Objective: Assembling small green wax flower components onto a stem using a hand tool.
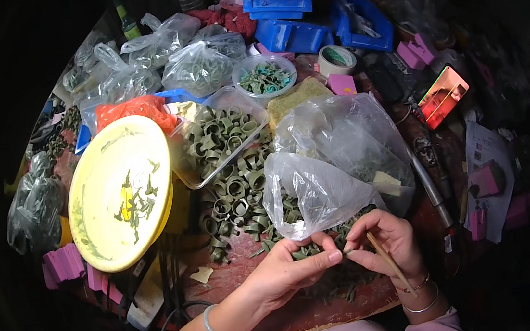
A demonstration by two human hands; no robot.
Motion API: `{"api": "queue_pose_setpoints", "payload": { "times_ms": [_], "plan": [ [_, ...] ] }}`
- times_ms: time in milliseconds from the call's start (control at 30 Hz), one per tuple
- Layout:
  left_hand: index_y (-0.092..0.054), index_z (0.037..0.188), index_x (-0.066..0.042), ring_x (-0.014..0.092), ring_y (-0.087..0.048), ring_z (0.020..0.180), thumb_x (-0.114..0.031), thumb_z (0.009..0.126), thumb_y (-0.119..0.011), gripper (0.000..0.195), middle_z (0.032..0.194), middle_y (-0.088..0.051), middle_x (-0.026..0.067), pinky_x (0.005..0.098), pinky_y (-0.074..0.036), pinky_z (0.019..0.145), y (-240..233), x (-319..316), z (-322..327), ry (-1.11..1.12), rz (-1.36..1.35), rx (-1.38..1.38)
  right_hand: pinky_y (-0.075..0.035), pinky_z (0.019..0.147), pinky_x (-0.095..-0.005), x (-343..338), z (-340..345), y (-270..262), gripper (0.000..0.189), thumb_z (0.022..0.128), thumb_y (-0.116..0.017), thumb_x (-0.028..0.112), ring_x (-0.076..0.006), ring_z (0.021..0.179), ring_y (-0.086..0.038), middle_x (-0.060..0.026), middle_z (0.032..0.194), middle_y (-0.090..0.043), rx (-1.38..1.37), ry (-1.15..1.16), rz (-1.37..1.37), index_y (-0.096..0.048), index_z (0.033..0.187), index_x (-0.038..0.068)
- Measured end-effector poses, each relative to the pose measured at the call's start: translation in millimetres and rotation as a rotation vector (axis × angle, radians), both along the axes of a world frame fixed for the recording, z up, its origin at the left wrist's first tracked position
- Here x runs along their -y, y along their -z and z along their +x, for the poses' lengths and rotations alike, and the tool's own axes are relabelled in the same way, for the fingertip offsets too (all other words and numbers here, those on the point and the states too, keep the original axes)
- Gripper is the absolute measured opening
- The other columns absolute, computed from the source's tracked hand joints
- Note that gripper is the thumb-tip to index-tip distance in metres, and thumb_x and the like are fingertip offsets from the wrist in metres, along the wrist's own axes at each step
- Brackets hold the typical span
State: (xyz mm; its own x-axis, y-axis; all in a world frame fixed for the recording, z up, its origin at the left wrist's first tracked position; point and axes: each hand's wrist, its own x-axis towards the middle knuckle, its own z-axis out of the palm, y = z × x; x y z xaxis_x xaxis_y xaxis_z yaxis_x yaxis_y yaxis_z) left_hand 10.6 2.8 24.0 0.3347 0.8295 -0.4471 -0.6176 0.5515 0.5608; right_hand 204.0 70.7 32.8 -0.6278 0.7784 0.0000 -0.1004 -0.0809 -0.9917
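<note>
My right hand [387, 245] holds a thin wooden stick [389, 261], which slants down across the palm towards the wrist. Between its thumb and fingertips is a small green piece [346, 253], mostly covered. My left hand [300, 262] comes close from the other side, thumb and index finger bent together; whether anything is pinched there cannot be made out. Small green wax-like pieces [306, 251] lie loose under and behind both hands. A clear plastic bag [321, 188] slumps just beyond my fingers. Many green rings [236, 188] are heaped to its left.
Left stands a tilted yellow basin [98, 209] with small green pieces. A clear tray [260, 124] of rings, a round tub [266, 94] and blue bins [289, 35] sit farther back. On the right are a tapered metal rod [426, 186], a lit phone [443, 96] and pink blocks [484, 178].
</note>
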Motion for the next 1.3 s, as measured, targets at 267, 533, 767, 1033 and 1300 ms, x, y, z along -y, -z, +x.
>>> {"api": "queue_pose_setpoints", "payload": {
  "times_ms": [267,533,767,1033,1300],
  "plan": [
    [-0.060,0.095,-0.004,0.003,-0.054,0.067,-0.001,0.084,-0.070,0.015,0.084,-0.061,-0.0005,0.0151,-0.039,0.056,5.5,2.2,6.9,-0.026,0.082,-0.127,-0.046,0.081,-0.0218,-3.5,2.4,6.5,0.022,0.081,-0.070,-0.002,-0.0082,0.087,-0.058,-0.0026,0.090,-0.061,-0.106,-0.004,-0.154,-0.058,0.098,0.002],
    [-0.060,0.097,-0.004,0.001,-0.047,0.058,-0.001,0.084,-0.070,0.017,0.083,-0.060,-0.0013,0.0155,-0.029,0.047,2.0,4.2,4.2,-0.050,0.069,-0.065,-0.046,0.080,-0.0222,4.6,-4.6,-2.4,0.021,0.090,-0.066,0.015,-0.0089,0.087,-0.058,-0.0051,0.095,-0.062,-0.017,-0.009,-0.133,-0.059,0.103,0.000],
    [-0.065,0.108,-0.002,0.002,-0.054,0.065,0.001,0.084,-0.068,0.024,0.090,-0.066,0.0045,0.0142,-0.037,0.053,-3.7,0.8,7.1,-0.181,0.101,-0.130,-0.051,0.067,-0.0277,-0.3,10.7,-21.0,0.095,0.088,-0.012,0.074,-0.0191,0.075,-0.064,-0.0120,0.086,-0.064,0.303,-0.001,0.369,-0.064,0.103,-0.004],
    [-0.068,0.104,0.000,0.008,-0.058,0.093,0.001,0.086,-0.065,0.018,0.100,-0.065,0.0024,0.0231,-0.045,0.087,-4.8,3.8,0.8,-0.118,0.142,-0.114,-0.048,0.064,-0.0272,-1.0,2.5,-15.8,0.022,0.090,-0.063,0.021,-0.0170,0.070,-0.061,-0.0096,0.081,-0.063,0.140,0.180,0.650,-0.066,0.095,-0.001],
    [-0.068,0.102,-0.001,0.006,-0.055,0.088,0.000,0.085,-0.067,0.017,0.093,-0.063,-0.0014,0.0214,-0.043,0.083,-3.6,1.9,3.9,-0.116,0.173,-0.177,-0.047,0.061,-0.0288,14.1,4.3,-2.9,0.012,0.091,-0.059,0.007,-0.0185,0.068,-0.060,-0.0093,0.081,-0.063,0.008,0.202,0.644,-0.059,0.101,0.000]
  ]
}}
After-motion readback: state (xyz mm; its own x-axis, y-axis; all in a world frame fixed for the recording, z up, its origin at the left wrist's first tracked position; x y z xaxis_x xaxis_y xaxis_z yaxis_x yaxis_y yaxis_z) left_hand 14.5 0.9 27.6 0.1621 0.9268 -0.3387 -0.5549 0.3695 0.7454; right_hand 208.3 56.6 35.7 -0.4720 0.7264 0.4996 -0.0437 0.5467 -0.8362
